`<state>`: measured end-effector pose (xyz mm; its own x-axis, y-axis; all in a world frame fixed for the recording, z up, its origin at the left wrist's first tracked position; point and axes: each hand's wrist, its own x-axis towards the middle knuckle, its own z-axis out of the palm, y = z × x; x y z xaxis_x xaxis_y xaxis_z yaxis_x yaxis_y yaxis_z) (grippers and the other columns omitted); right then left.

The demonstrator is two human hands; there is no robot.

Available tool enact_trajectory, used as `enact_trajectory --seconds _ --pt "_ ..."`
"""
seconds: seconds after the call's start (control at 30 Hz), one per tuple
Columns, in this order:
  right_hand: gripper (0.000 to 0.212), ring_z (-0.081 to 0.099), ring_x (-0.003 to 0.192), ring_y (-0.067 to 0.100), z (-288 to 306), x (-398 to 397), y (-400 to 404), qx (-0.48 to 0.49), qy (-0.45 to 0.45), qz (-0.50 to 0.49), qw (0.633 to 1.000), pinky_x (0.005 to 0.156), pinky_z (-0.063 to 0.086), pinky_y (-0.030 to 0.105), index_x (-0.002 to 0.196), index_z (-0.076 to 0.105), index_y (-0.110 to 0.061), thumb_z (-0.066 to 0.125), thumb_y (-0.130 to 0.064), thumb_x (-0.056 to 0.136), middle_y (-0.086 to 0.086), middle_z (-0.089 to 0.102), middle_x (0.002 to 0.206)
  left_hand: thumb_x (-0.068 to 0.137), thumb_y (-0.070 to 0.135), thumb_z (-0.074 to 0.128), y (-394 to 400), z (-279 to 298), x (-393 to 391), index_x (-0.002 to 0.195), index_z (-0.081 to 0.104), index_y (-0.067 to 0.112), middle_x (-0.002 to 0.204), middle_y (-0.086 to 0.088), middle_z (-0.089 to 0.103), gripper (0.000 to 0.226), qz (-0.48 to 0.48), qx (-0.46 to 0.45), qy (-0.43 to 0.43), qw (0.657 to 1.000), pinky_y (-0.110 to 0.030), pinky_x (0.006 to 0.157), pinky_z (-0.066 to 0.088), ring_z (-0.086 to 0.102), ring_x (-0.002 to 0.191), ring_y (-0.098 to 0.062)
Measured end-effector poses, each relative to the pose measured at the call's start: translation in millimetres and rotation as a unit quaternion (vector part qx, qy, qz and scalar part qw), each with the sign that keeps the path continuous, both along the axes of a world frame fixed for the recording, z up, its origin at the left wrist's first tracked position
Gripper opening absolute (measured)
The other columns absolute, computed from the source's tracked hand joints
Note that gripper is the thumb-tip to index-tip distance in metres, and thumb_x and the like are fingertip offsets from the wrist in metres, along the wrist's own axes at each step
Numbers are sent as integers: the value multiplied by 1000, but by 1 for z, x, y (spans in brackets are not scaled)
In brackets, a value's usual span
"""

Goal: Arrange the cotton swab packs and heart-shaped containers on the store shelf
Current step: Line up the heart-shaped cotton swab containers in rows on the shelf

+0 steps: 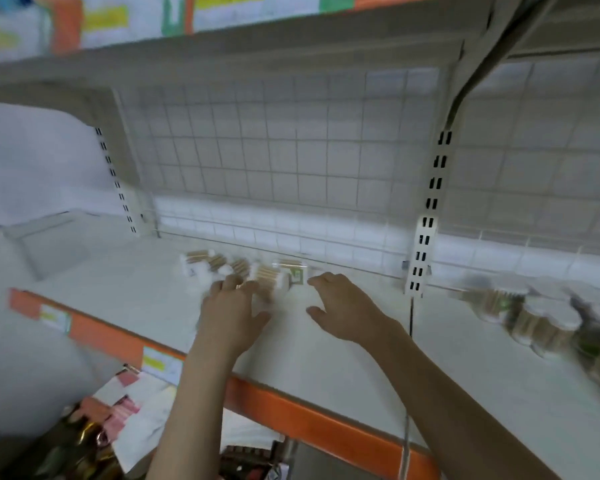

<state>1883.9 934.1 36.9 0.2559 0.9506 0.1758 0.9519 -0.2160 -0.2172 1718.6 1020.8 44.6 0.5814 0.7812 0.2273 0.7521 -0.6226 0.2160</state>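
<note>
Several clear cotton swab packs (222, 263) with wooden sticks lie in a loose row near the back of the white shelf (326, 358). My left hand (231, 313) reaches to the front of that row, fingers spread and touching the nearest packs. My right hand (343, 306) hovers just right of the row, fingers relaxed and slightly bent, holding nothing. Stacked heart-shaped containers (548, 320) of swabs with white lids stand on the shelf at the far right. The frame is motion-blurred.
A wire grid (274, 150) backs the shelf, with a slotted upright (426, 220) between bays. The orange shelf edge (309, 420) carries price labels. Below at the left lie mixed goods (118, 417). Another shelf overhangs above.
</note>
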Motion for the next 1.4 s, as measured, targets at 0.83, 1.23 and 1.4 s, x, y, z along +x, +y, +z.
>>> enact_trajectory --seconds 0.83,1.23,1.4 --pt "65 42 118 28 2 -32 128 -76 -94 -13 993 93 43 39 129 40 -6 67 -40 80 12 42 127 76 53 60 36 -50 -32 118 40 4 115 -9 46 68 133 -74 -40 988 -31 92 38 45 108 -27" --pt "66 44 114 30 3 -11 64 -94 -73 -49 992 84 38 33 132 32 -8 65 -30 79 13 51 123 69 38 73 -2 -5 -20 125 41 5 118 -12 50 72 82 -71 -186 977 -37 91 37 45 109 -33" --pt "73 46 107 29 -3 11 18 -59 15 -75 995 81 38 32 133 29 -12 69 -29 75 10 53 115 63 41 75 -18 0 8 116 51 9 101 -8 62 66 16 -76 -253 964 -42 83 47 53 98 -33"
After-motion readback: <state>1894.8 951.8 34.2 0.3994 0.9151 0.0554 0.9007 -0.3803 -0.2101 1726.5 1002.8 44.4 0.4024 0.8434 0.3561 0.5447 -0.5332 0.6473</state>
